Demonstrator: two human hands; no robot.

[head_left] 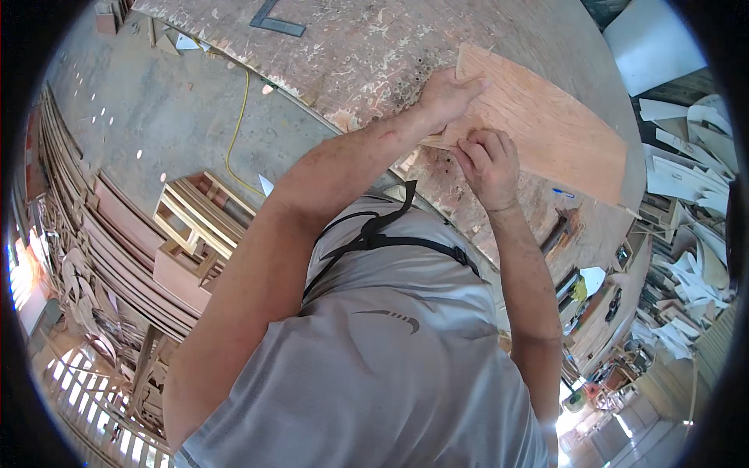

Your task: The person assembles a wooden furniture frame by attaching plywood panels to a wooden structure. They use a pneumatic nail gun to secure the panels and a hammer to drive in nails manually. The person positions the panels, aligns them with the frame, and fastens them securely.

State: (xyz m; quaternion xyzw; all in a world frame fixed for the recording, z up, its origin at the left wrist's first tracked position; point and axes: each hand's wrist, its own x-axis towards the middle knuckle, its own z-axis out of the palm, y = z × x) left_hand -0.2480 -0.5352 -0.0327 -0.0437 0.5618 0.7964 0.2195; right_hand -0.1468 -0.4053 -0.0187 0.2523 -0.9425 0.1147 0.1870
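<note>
A thin reddish plywood panel [558,117] lies on the worn workbench, its left end under my hands. My left hand [450,97] grips that end near the far left corner, where a pale wood strip [462,62] runs along the edge. Lower down, at the near left corner, the fingers of my right hand [491,164] are curled and pinch the panel's edge. My palm and fingers cover part of this corner. On the bench to the right of my right hand lies a blue pen [562,193], and nearer to me a dark tool-like object [555,234].
The scarred workbench [367,47] carries a metal square [277,23] at its far left. A yellow cord [238,132] trails over the concrete floor. Wooden frames [204,214] and stacked boards [129,249] stand left; white offcuts [690,171] pile up at right.
</note>
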